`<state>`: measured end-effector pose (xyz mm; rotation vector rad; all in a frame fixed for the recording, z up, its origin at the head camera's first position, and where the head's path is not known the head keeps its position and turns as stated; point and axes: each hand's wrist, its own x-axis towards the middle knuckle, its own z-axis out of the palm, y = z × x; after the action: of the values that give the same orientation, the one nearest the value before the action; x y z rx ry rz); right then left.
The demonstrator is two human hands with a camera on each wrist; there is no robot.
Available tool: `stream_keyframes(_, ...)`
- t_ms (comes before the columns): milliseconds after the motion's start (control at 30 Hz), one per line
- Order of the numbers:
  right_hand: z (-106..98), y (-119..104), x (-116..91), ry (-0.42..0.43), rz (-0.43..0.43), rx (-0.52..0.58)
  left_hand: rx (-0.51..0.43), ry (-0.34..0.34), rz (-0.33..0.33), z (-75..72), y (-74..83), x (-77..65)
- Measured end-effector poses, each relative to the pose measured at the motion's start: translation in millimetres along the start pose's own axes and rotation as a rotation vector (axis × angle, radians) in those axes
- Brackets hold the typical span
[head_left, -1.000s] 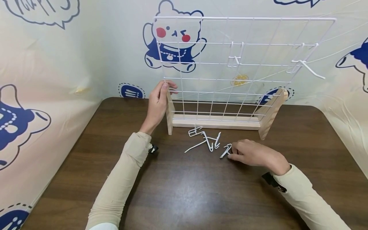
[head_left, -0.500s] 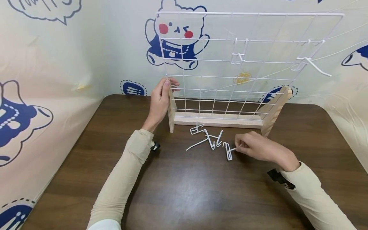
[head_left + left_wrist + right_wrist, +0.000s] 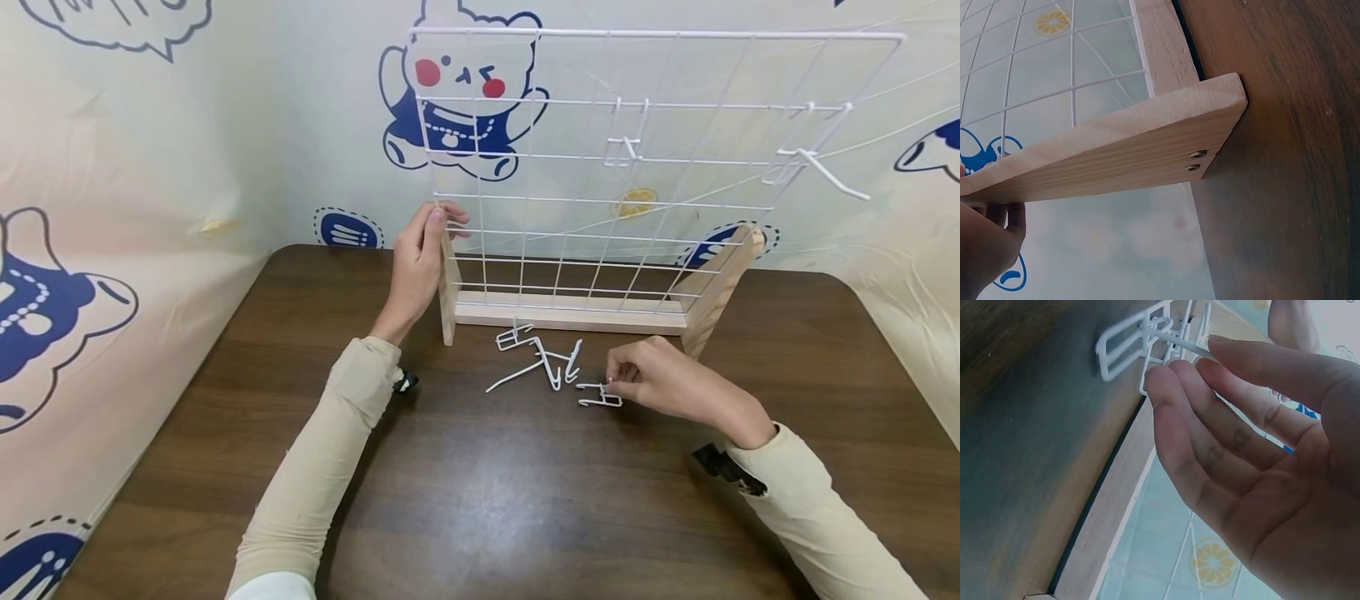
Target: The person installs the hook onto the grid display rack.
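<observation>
A white wire grid rack (image 3: 570, 200) stands on a wooden base (image 3: 570, 317). My left hand (image 3: 416, 262) grips the top of its left wooden side panel (image 3: 1116, 150), thumb on the near side and fingers behind. Over the table, my right hand (image 3: 671, 383) pinches the rod of a white wire hook (image 3: 1179, 342) between thumb and fingertips. In the head view the hook's two bent prongs point left, close over the tabletop. Just left of it lie several more white hooks (image 3: 548, 367) in a loose cluster.
Two white hooks hang on the grid, one mid-right (image 3: 628, 150) and one at the right edge (image 3: 828, 175) with its rod sticking out. The right wooden side panel (image 3: 723, 287) stands behind my right hand. A printed cloth (image 3: 247, 125) surrounds the brown table (image 3: 465, 483).
My right hand has lifted one hook from beside the cluster and turned it so its prongs point left. The left hand keeps its grip on the side panel. The head view has shifted slightly.
</observation>
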<state>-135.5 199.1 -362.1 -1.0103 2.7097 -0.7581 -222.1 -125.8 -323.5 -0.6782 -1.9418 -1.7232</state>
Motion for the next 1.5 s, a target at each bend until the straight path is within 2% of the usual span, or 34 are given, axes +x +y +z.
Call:
stream_keyframes(267, -2, -4, -1, 0.064, -0.011, -0.096, 0.015, 0.002, 0.007, 0.3, 2.0, 0.8)
stream_keyframes(367, 0, -5, 0, 0.096, -0.003, -0.08, 0.017, 0.002, 0.009, 0.0, 2.1, 0.8)
stream_keyframes(500, 2, 0, 3, 0.093, 0.024, 0.053, 0.013, 0.003, 0.007, -0.7, 1.6, 1.0)
stream_keyframes(733, 5, 22, 8, -0.122, 0.056, 0.531, 0.02, 0.006, 0.001, -2.5, 0.4, 0.3)
stream_keyframes(833, 7, 28, 10, -0.171, 0.049, 0.648, 0.024, 0.007, 0.0, -2.9, 0.3, -0.2)
stream_keyframes(1100, -3, 25, 5, -0.153, 0.085, 0.744, -0.005, 0.019, -0.003, -0.7, 0.3, -1.0)
stream_keyframes(1333, -10, 16, -4, -0.063, 0.147, 0.787, -0.022, 0.029, -0.01, 0.5, -0.8, -1.7)
stream_keyframes(1500, -11, 10, -9, 0.027, 0.108, 0.754, -0.036, 0.018, -0.008, 2.5, -1.8, -1.4)
